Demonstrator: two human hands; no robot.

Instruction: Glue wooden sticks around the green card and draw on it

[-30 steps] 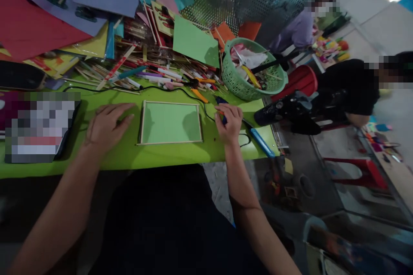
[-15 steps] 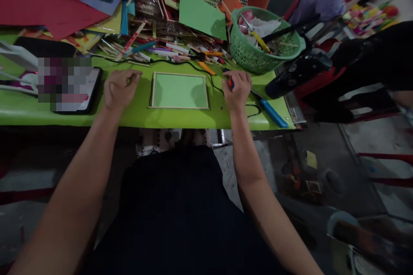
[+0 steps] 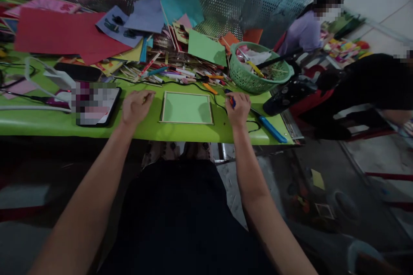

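A light green card with a thin stick frame lies flat on the bright green table between my hands. My left hand rests on the table left of the card, fingers curled together; whatever they may hold is too small to make out. To the card's right, my right hand is closed around a small blue and red object, mostly hidden by the fingers. A blue-handled tool lies just right of that hand. A black cord runs behind the card and beside my right hand.
A phone and white cables are at the left. Behind lie markers, sticks and coloured paper. A green basket and dark bottle stand at the right. Two people are beyond the table's right end.
The camera view has tilted up, so the table and both hands appear lower and more of the background shows. Both hands keep about the same pose beside the framed card.
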